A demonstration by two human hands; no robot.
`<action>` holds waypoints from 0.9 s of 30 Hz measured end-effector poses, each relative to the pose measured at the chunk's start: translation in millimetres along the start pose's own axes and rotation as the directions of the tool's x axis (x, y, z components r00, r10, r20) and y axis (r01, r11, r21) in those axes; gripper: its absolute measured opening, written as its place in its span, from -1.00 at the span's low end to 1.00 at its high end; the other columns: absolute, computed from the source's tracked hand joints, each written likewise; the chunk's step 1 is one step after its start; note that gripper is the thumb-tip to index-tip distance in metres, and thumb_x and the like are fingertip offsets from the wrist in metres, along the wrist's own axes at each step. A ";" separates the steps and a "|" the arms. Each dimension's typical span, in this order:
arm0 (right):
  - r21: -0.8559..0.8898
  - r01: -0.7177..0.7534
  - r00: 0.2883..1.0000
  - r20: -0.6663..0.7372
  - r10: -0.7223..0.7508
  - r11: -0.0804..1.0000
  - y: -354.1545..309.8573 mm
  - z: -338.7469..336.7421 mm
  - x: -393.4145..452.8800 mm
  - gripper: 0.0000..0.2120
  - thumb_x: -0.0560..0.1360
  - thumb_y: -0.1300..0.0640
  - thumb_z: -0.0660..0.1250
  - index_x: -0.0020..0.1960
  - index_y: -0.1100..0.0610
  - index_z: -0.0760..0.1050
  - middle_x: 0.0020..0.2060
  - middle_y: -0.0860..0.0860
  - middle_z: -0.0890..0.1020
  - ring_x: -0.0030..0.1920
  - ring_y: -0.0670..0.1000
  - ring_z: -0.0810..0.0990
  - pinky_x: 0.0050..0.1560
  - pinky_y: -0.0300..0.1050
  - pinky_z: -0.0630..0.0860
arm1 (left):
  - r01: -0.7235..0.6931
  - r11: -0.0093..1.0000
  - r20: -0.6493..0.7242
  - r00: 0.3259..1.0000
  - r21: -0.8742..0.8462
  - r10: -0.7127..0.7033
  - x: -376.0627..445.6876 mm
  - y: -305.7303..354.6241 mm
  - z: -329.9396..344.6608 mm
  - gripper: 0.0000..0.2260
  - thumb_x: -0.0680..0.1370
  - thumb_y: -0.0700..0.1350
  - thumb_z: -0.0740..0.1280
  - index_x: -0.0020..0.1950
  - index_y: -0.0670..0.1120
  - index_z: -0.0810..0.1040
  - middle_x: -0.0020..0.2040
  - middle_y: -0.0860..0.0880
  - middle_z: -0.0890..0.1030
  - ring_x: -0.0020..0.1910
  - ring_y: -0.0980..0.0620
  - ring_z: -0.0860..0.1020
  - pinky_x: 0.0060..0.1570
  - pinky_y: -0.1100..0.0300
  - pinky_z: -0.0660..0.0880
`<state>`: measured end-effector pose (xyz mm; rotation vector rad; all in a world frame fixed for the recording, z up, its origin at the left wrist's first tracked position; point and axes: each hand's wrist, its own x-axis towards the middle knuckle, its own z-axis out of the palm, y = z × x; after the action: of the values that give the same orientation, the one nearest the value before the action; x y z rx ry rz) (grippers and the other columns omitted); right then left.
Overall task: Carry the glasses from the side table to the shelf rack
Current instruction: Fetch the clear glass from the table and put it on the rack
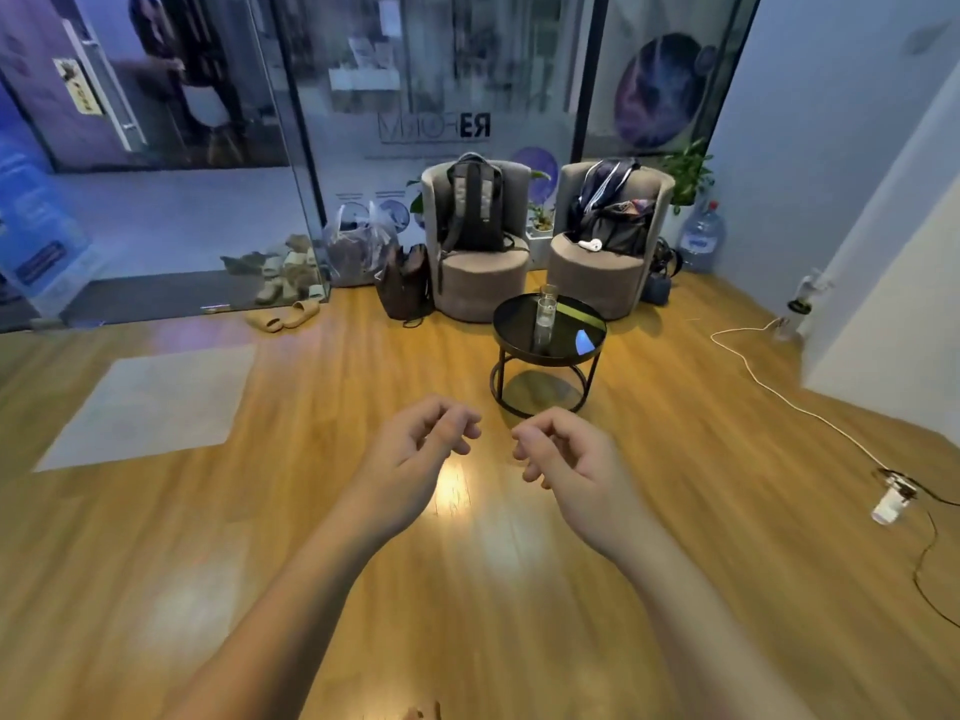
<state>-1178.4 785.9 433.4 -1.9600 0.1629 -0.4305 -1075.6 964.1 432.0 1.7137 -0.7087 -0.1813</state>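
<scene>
Two clear drinking glasses stand on a small round black side table point(511, 332) ahead of me; the nearer glass point(546, 311) is in front of the farther glass point(548, 291). My left hand point(421, 449) and my right hand point(563, 452) are held out side by side over the wooden floor, short of the table. Both have loosely curled fingers and hold nothing. No shelf rack is in view.
Two grey armchairs point(480, 275) with backpacks stand behind the table against a glass wall. Bags, slippers point(283, 317) and shoes lie at the left. A white cable point(779, 394) with a plug block point(893, 498) crosses the floor at the right. A pale mat point(150, 402) lies at the left.
</scene>
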 end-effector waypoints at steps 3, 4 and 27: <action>0.027 -0.022 0.999 -0.044 0.023 0.999 10.1 3.0 60.9 -0.63 0.54 -0.30 0.21 0.02 -0.06 0.60 -0.15 -0.11 0.68 -0.17 -0.05 0.65 -0.17 -0.12 0.58 | 0.008 1.000 0.052 0.999 -0.006 -0.008 66.6 -12.8 -10.7 -0.62 0.56 0.29 0.17 0.05 0.09 0.65 -0.06 0.07 0.69 -0.07 0.07 0.65 -0.03 0.17 0.52; 0.036 -0.028 0.998 -0.053 0.030 0.999 12.6 3.6 81.7 -0.64 0.54 -0.30 0.22 0.02 -0.05 0.60 -0.15 -0.10 0.67 -0.17 -0.05 0.65 -0.16 -0.12 0.58 | 0.010 1.000 0.071 0.997 -0.008 -0.009 90.5 -15.9 -14.8 -0.61 0.55 0.29 0.17 0.06 0.08 0.65 -0.06 0.07 0.69 -0.07 0.08 0.64 -0.03 0.19 0.51; 0.042 -0.121 0.961 -0.245 0.128 0.992 164.6 -120.0 433.9 -0.78 0.51 -0.28 0.25 0.03 -0.22 0.56 -0.16 -0.15 0.66 -0.16 -0.03 0.64 -0.16 -0.21 0.56 | -0.052 0.998 0.231 0.972 0.036 0.042 514.9 -105.6 80.7 -0.73 0.58 0.26 0.18 0.03 0.22 0.62 -0.05 0.13 0.69 -0.05 0.14 0.66 -0.08 0.22 0.55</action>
<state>-808.0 481.7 425.3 -1.8528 0.4357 -0.5900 -663.8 627.6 439.9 1.7309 -0.9292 -0.3385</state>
